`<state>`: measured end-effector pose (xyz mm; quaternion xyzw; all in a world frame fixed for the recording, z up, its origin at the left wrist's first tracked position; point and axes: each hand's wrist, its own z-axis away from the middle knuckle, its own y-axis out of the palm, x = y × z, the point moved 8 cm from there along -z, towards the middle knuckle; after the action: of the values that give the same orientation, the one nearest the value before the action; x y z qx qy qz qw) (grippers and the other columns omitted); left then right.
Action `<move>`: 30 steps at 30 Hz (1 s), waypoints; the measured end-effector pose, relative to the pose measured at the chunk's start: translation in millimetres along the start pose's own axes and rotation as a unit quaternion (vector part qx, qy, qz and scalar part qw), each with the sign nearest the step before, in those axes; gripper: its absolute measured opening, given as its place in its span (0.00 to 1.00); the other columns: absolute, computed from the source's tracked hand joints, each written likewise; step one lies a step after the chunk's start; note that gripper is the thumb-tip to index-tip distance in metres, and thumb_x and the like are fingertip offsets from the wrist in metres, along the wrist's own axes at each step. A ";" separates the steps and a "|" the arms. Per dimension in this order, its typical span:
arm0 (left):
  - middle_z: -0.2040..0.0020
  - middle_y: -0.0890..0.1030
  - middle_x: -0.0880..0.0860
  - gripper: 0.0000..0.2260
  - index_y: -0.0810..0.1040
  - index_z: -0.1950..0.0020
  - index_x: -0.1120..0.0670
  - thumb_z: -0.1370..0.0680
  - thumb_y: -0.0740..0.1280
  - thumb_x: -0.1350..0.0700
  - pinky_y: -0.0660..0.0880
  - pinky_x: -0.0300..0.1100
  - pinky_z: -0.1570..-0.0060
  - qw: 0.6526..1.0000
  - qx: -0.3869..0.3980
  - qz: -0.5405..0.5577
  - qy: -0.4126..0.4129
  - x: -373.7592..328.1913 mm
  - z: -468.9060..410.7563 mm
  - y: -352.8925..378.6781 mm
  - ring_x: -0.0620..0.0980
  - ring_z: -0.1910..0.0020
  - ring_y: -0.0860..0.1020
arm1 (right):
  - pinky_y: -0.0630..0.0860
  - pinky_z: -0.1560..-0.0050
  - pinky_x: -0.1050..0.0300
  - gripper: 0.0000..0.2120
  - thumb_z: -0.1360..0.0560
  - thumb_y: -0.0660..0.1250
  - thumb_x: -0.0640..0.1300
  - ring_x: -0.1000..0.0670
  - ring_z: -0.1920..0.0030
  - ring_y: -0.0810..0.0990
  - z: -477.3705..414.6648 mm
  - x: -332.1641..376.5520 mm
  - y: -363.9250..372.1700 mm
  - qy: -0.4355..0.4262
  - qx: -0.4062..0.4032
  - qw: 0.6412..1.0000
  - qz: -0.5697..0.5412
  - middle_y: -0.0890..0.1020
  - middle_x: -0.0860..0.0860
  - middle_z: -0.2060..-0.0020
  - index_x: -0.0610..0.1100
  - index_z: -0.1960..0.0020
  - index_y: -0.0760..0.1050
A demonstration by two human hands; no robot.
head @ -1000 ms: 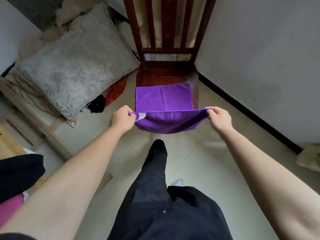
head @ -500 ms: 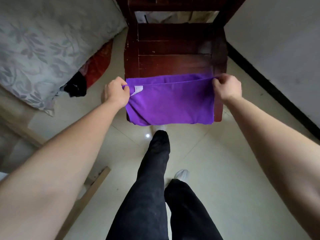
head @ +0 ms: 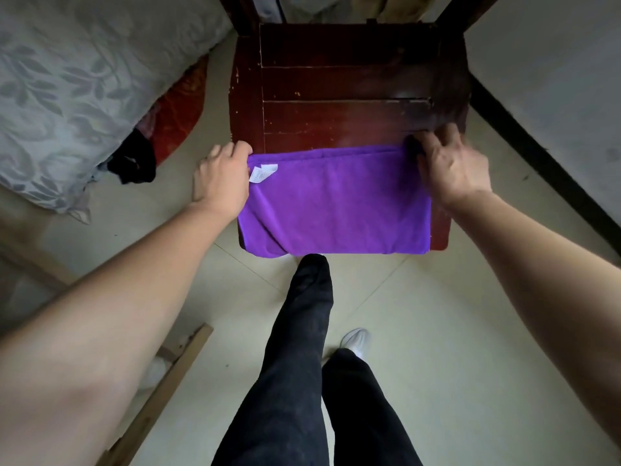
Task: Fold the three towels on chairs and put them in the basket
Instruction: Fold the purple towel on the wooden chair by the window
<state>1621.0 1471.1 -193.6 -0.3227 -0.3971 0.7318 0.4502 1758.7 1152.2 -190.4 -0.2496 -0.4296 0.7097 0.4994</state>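
Note:
A purple towel (head: 336, 203), folded in half, lies flat on the front part of a dark red wooden chair seat (head: 336, 95), its front edge hanging slightly over the seat. A white label shows near its upper left corner. My left hand (head: 221, 179) pinches that upper left corner with curled fingers. My right hand (head: 450, 166) rests over the upper right corner, blurred, with its fingers spread apart on the cloth and the seat. No basket and no other towel is in view.
A grey leaf-patterned pillow (head: 84, 79) lies at the left, with red fabric (head: 178, 109) and a black cloth (head: 134, 159) beneath its edge. A wall with dark skirting (head: 537, 156) runs close on the right. A wooden plank (head: 158, 398) lies on the tiled floor by my legs (head: 302, 331).
I brought the near edge of the towel up and forward over the far half, then laid it down flat on the seat. My right fingers have loosened and spread.

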 end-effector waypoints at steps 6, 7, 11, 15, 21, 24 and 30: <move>0.47 0.76 0.62 0.08 0.78 0.44 0.59 0.20 0.63 0.58 0.74 0.58 0.53 0.999 -0.012 -0.033 0.011 -1.0 7.4 -3.9 0.64 0.43 0.73 | 0.74 0.50 0.42 0.14 0.18 0.59 0.50 0.35 0.42 0.74 4.9 -8.8 0.5 0.000 0.009 1.000 -0.002 0.71 0.38 0.42 0.41 0.40 0.74; 0.47 0.76 0.62 0.08 0.79 0.44 0.59 0.19 0.63 0.57 0.74 0.58 0.53 0.999 -0.019 -0.028 0.007 -0.3 11.4 -7.8 0.64 0.43 0.73 | 0.74 0.51 0.41 0.14 0.18 0.59 0.49 0.35 0.43 0.74 9.7 -8.1 -2.4 -0.011 0.002 1.000 -0.011 0.72 0.38 0.43 0.40 0.40 0.74; 0.47 0.77 0.61 0.09 0.79 0.46 0.58 0.19 0.63 0.55 0.74 0.57 0.55 0.997 -0.070 -0.009 0.013 -1.5 40.8 -33.5 0.63 0.45 0.74 | 0.68 0.58 0.45 0.11 0.17 0.57 0.46 0.33 0.49 0.76 38.5 -8.8 -21.5 -0.066 -0.038 0.996 -0.037 0.75 0.35 0.49 0.37 0.47 0.68; 0.51 0.78 0.60 0.08 0.79 0.47 0.57 0.20 0.64 0.54 0.74 0.57 0.56 0.989 -0.138 -0.008 0.047 -7.9 83.2 -70.8 0.63 0.48 0.76 | 0.72 0.58 0.44 0.11 0.18 0.59 0.45 0.34 0.51 0.77 74.0 -11.3 -64.5 -0.097 -0.126 0.987 -0.036 0.77 0.37 0.51 0.38 0.44 0.71; 0.49 0.78 0.62 0.12 0.80 0.41 0.58 0.20 0.64 0.55 0.74 0.58 0.56 0.969 -0.242 0.024 0.048 -16.8 133.4 -150.7 0.64 0.46 0.75 | 0.75 0.57 0.43 0.13 0.18 0.59 0.46 0.34 0.53 0.78 125.6 -5.5 -155.9 -0.138 -0.247 0.959 0.011 0.78 0.38 0.52 0.42 0.39 0.77; 0.50 0.77 0.62 0.12 0.81 0.43 0.57 0.20 0.62 0.53 0.74 0.58 0.55 0.952 -0.298 0.054 0.054 -23.2 145.9 -203.9 0.63 0.47 0.75 | 0.73 0.57 0.42 0.14 0.18 0.58 0.47 0.34 0.52 0.77 141.2 -6.1 -207.7 -0.125 -0.296 0.947 0.020 0.77 0.37 0.51 0.42 0.40 0.77; 0.43 0.77 0.61 0.15 0.79 0.42 0.56 0.20 0.58 0.50 0.69 0.54 0.45 0.910 -0.404 0.078 0.052 -39.2 165.1 -299.6 0.62 0.41 0.73 | 0.69 0.55 0.43 0.14 0.17 0.54 0.46 0.36 0.48 0.75 168.4 -7.4 -287.8 -0.088 -0.410 0.908 0.013 0.76 0.38 0.45 0.44 0.38 0.73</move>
<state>1619.7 1470.9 150.7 -0.5441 -0.6086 0.5240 0.2429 1771.8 1122.6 141.6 -0.3750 -0.7217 0.4960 0.3040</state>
